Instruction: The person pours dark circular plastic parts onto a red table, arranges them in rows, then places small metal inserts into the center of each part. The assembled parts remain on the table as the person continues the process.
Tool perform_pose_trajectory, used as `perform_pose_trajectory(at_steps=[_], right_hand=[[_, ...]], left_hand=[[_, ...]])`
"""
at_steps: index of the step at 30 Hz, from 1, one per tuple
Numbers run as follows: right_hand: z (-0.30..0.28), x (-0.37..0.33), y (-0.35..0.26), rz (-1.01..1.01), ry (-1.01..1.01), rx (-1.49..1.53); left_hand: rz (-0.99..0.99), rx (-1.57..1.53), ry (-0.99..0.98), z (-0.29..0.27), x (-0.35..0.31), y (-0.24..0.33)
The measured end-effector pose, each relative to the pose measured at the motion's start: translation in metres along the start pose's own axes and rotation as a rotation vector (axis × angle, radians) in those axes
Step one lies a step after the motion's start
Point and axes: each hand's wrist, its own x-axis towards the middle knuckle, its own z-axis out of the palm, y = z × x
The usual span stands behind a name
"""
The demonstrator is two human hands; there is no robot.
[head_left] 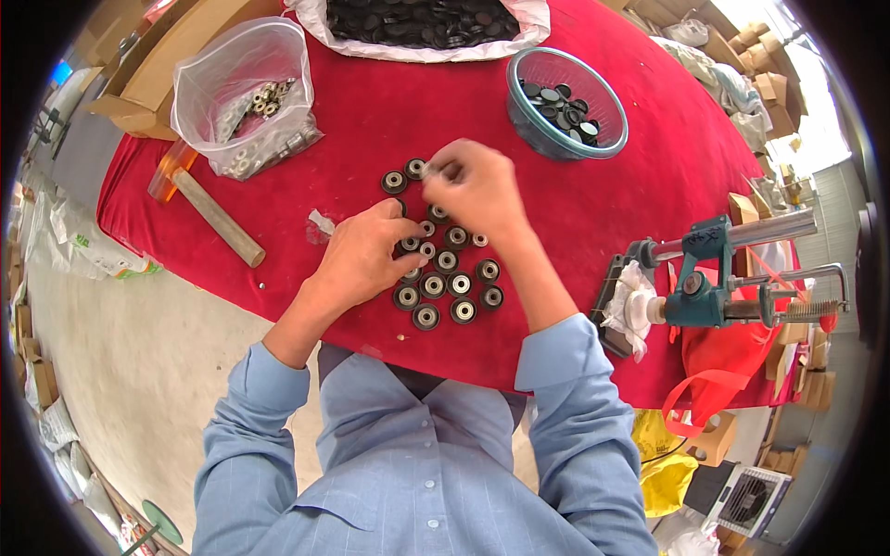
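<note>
Several black rollers with metal centres (pixel 432 284) stand in a loose cluster on the red cloth near me. Over the cluster's left side lies my left hand (pixel 362 252), its thumb and forefinger apart around one roller. Close to those fingertips are small metal rings (pixel 427 249). A similar small ring (pixel 479 240) rests right of the cluster. My right hand (pixel 475 190), a little smeared, is curled with its fingers closed above the far rollers. At its fingertips beside a far roller (pixel 416 169), whatever is pinched is too blurred to name.
A clear plastic bag (pixel 243 74) of metal parts stands far left, by a wooden rod (pixel 219 218). Black discs fill a white sack (pixel 417 56) and a blue-rimmed bowl (pixel 519 111). A green hand press (pixel 700 278) stands right, beside a red bag (pixel 728 357).
</note>
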Motion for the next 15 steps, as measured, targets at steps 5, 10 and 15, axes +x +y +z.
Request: perform_pose_trajectory(at_steps=[5,10,15], right_hand=[[-0.050,-0.010,-0.004,0.320,0.096,0.793],[-0.059,-0.041,0.004,0.152,-0.163,0.036],[-0.050,-0.072,0.016,-0.143,-0.199,-0.445]], left_hand=[[-0.012,-0.023,-0.090,-0.005,0.004,0.007],[-0.037,-0.045,-0.095,-0.003,0.003,0.004],[-0.009,-0.008,-0.122,-0.004,0.003,0.011]])
